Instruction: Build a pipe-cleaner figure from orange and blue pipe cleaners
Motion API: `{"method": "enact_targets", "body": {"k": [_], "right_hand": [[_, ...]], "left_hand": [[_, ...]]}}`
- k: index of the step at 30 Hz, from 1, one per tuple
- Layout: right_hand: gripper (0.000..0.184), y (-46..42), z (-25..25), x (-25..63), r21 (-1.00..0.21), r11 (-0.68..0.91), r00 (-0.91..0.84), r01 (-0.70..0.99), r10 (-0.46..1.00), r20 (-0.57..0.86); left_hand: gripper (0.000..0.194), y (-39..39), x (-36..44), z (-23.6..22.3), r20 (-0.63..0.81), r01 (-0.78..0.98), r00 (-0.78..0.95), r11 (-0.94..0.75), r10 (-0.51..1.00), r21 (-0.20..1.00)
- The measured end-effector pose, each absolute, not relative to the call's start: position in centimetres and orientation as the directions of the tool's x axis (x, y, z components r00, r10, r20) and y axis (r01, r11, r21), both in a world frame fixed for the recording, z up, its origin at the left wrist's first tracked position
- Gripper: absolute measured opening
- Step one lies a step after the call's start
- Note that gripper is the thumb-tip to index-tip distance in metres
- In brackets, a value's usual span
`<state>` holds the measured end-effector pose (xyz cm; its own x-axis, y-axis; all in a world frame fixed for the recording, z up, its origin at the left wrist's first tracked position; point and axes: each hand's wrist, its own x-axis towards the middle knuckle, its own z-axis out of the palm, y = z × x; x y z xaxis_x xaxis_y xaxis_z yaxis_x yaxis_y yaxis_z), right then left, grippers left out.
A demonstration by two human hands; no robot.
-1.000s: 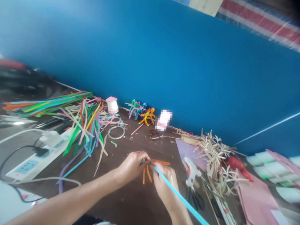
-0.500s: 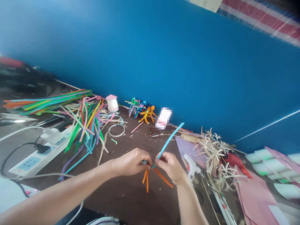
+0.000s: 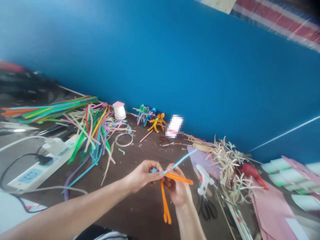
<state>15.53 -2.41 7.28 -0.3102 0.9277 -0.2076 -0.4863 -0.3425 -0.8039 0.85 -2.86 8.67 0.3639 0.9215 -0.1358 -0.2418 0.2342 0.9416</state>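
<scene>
Between thumb and fingers, my left hand (image 3: 147,173) pinches a pipe-cleaner piece by its blue rounded part (image 3: 153,170). Orange pipe cleaners (image 3: 180,178) stick out from its middle to the right, and another folded pair (image 3: 165,205) hangs down below my hands. Close against it, my right hand (image 3: 178,190) is closed on the light-blue pipe cleaner (image 3: 185,158), whose free end points up and right. The blue strand meets the orange ones between my two hands. My right fingertips are partly hidden behind the orange strands.
Loose coloured pipe cleaners (image 3: 92,133) lie left, near a power strip (image 3: 32,176). Finished orange (image 3: 157,122) and blue-green figures (image 3: 145,115) stand by the wall. Right are a white glue gun (image 3: 205,180), black-handled scissors (image 3: 208,208), dried-looking flowers (image 3: 225,150) and pink sheets (image 3: 271,206).
The blue pipe cleaner's free end has swung lower to the right. The orange strands have turned, one group now pointing right across my right hand. My right hand has moved slightly down and left.
</scene>
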Motion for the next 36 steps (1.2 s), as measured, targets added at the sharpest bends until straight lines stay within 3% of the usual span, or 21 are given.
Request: {"method": "enact_targets", "body": {"k": [4, 8, 14, 19, 23, 27, 31, 33, 36], "right_hand": [[0.019, -2.8, 6.7, 15.2, -0.895, -0.188, -0.130, -0.404, 0.981, -0.147], [0.014, -3.2, 7.0, 15.3, -0.994, 0.058, -0.013, -0.095, 0.998, 0.060], [0.013, -3.6, 7.2, 15.7, -0.925, 0.273, -0.069, 0.264, 0.962, 0.264], [0.016, -4.1, 7.1, 15.7, -0.810, 0.401, -0.175, 0.428, 0.916, 0.361], [0.017, -4.4, 8.0, 15.8, -0.683, 0.494, -0.257, 0.538, 0.868, 0.425], [0.018, -4.6, 9.5, 16.1, -0.559, 0.533, -0.335, 0.635, 0.843, 0.421], [0.015, -4.0, 10.7, 16.7, -0.476, 0.537, -0.400, 0.696, 0.841, 0.364], [0.011, -3.5, 11.0, 16.9, -0.564, 0.488, -0.372, 0.666, 0.873, 0.317], [0.006, -2.4, 10.7, 17.3, -0.821, 0.268, -0.310, 0.504, 0.943, 0.117]], "left_hand": [[0.029, -3.2, 1.5, 8.7, -0.231, -0.421, 0.224, 0.308, 0.947, 0.853], [0.030, -3.3, 1.9, 8.6, -0.299, -0.445, 0.141, 0.330, 0.944, 0.832], [0.029, -3.0, 2.0, 7.6, -0.206, -0.253, 0.036, 0.208, 0.978, 0.945], [0.024, -2.9, 1.9, 6.9, -0.101, -0.048, -0.033, 0.099, 0.994, 0.994], [0.018, -2.8, 1.5, 7.0, 0.072, 0.195, -0.037, -0.064, 0.997, 0.979], [0.010, -2.8, 0.8, 7.2, 0.224, 0.410, 0.070, -0.233, 0.972, 0.882], [0.009, -2.8, 0.0, 7.6, 0.324, 0.542, 0.317, -0.451, 0.891, 0.709], [0.010, -2.8, -0.4, 7.9, 0.318, 0.558, 0.422, -0.519, 0.849, 0.647], [0.011, -2.7, -0.9, 8.5, 0.315, 0.495, 0.529, -0.588, 0.788, 0.640]]}}
